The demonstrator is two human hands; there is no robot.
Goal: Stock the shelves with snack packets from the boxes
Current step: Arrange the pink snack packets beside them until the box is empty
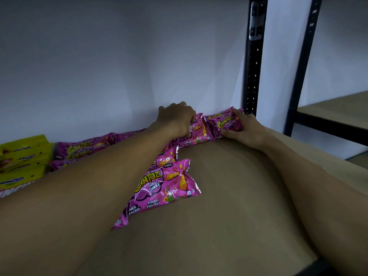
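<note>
Pink snack packets lie on a brown shelf board (229, 196). At the back, near the wall, my left hand (176, 119) grips the top of a pink packet (196, 129). My right hand (242, 129) holds a stack of pink packets (227, 122) in the back right corner, thumb beneath and fingers on top. A loose pink packet (165, 188) lies flat nearer to me, partly under my left forearm. More pink packets (79, 149) line the back wall to the left.
Yellow snack packets (19, 162) are stacked at the far left. A black perforated shelf post (253, 62) stands at the back right corner. Beyond it is another shelf unit (334, 110) with a brown board. A white wall closes the back.
</note>
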